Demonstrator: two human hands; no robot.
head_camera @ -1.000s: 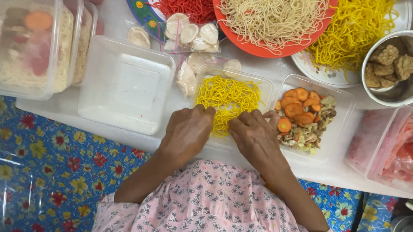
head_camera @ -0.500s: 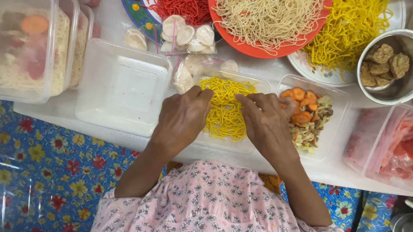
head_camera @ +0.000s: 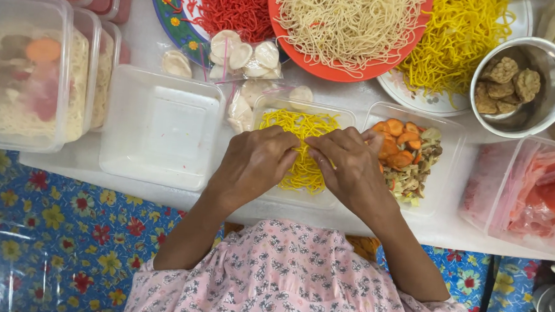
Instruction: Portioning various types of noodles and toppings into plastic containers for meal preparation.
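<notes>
The person's left hand [head_camera: 255, 164] and right hand [head_camera: 348, 168] meet over a clear rectangular plastic container [head_camera: 302, 154], fingertips drawn together and pinching strands of the bright yellow noodles [head_camera: 300, 129] that lie inside it. The container sits on the white tabletop [head_camera: 139, 44] right in front of the person, between an empty clear plastic tub [head_camera: 160, 129] on one side and a clear container of sliced carrot and mixed vegetables [head_camera: 411, 155] on the other. Judging by how things lie, the portion is only begun: a bed of yellow noodles covers part of the base, and nothing else has been laid on top of it. By contrast, the stacked clear boxes at the far left [head_camera: 25, 70] already hold pale noodles with toppings, so those look finished. Plenty of supply remains: an orange plate of pale noodles [head_camera: 348, 28], a patterned plate of red noodles [head_camera: 224, 10], a white plate of yellow noodles [head_camera: 457, 39], a metal bowl of brown fried pieces [head_camera: 521, 85], and small bags of pale crackers [head_camera: 244, 55].
</notes>
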